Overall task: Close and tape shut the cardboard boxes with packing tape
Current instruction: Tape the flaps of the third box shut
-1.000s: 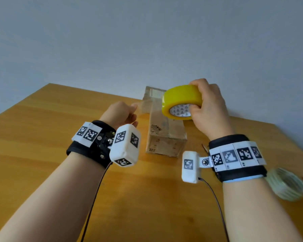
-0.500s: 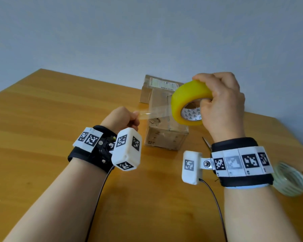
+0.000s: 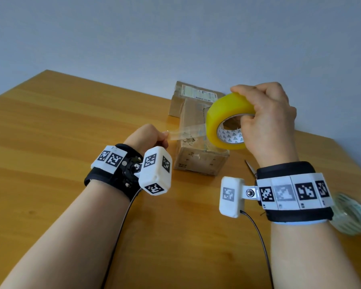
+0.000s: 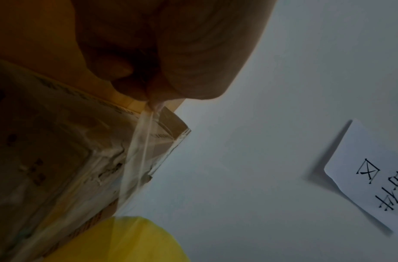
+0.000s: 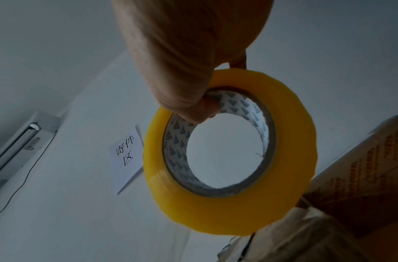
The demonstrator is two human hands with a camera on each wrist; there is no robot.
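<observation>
A small cardboard box (image 3: 200,161) stands mid-table, its flaps down, with a second box (image 3: 194,95) bearing a white label behind it. My right hand (image 3: 267,119) grips a yellow roll of packing tape (image 3: 223,122) above the near box, thumb through the core (image 5: 218,147). My left hand (image 3: 148,137) pinches the free end of a clear tape strip (image 3: 186,133), stretched level between hand and roll just above the box top. In the left wrist view the tape strip (image 4: 139,156) runs from my fingertips across the box (image 4: 58,150) toward the roll (image 4: 126,242).
Scissors (image 3: 251,167) lie on the wooden table (image 3: 61,132) right of the box, mostly hidden by my right wrist. A second, pale tape roll (image 3: 352,217) lies at the table's right edge. A grey wall with a paper sign (image 5: 126,156) stands close behind.
The roll has drawn away to the right from my left hand, pulling out a longer strip of clear tape. The roll has tipped so its core faces me more.
</observation>
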